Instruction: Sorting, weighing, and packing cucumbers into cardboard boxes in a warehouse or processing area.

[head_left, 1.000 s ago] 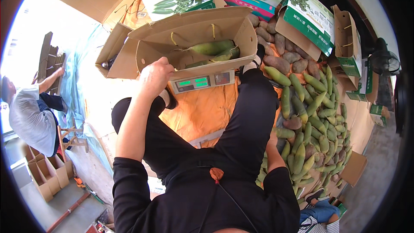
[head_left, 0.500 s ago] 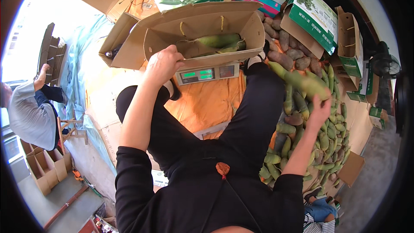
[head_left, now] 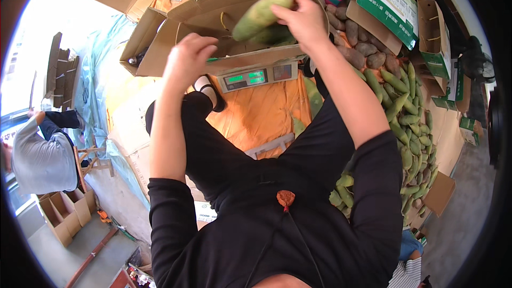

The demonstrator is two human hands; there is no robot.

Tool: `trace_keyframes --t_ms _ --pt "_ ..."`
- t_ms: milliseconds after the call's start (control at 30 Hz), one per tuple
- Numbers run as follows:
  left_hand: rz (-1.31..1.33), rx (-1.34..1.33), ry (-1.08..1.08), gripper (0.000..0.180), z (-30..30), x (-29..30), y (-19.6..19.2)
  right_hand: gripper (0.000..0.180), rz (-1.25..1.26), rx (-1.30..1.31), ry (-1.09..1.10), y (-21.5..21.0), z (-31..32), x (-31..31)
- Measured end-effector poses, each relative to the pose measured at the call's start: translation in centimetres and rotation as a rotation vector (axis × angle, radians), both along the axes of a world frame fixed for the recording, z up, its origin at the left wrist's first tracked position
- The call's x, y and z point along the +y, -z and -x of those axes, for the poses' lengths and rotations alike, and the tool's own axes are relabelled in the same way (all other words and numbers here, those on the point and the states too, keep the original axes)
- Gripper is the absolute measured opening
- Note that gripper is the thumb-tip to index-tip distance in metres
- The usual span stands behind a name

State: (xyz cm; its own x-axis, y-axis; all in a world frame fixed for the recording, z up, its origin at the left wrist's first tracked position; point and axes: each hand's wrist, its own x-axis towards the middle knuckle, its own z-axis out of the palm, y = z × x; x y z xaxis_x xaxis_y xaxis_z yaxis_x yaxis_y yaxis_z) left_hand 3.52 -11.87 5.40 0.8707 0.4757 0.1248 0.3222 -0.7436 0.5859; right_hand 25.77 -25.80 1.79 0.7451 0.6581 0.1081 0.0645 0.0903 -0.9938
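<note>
A cardboard box [head_left: 248, 58] with yellow cord handles stands on a scale [head_left: 256, 77] with a lit green display. Over the box's open top, my right hand [head_left: 304, 18] grips a thick green radish [head_left: 260, 15], which is tilted. Another green radish [head_left: 277, 36] lies inside, partly hidden beneath the held one. My left hand [head_left: 189, 56] is at the box's left front edge, slightly blurred, its fingers apart and nothing in them. Whether it touches the cardboard I cannot tell.
Green radishes [head_left: 410, 138] are heaped at my right, with reddish-brown roots [head_left: 366, 49] beyond. Printed cartons [head_left: 386, 8] stand at the far side. A second narrow box [head_left: 141, 37] adjoins the one on the scale. Another person [head_left: 45, 152] sits at far left.
My right hand has carried the green radish from the heap at right to above the box. My left hand has come off the box's front edge and shifted left. The seated person's hand has lowered.
</note>
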Motion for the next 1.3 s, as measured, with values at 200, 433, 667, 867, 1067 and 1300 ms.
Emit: trace_keyframes --t_ms 200,433,667,867,1067,1300 --pt "0.449 -0.049 -0.283 0.026 7.8 4.2 -4.1 0.039 0.298 0.003 -0.102 0.9 0.4 0.9" --pt "0.877 -0.122 -0.669 0.040 18.1 6.2 8.1 0.032 0.303 -0.058 -0.113 -5.3 -4.4 -8.2" --pt "0.920 -0.187 -0.718 0.040 16.1 -3.7 8.3 0.025 0.558 0.052 0.388 4.1 -7.4 -23.3" --pt "0.907 -0.240 -0.795 0.040 17.8 -4.4 7.6 0.018 0.720 0.255 0.292 19.4 1.8 -32.3" --pt "1.133 -0.288 -0.718 0.041 15.8 -4.8 10.9 0.051 0.693 0.994 0.788 36.1 6.1 -52.9" --pt "1.122 -0.243 -0.682 0.041 18.4 -2.3 8.5 0.027 0.874 0.449 0.185 37.0 15.3 -40.7"
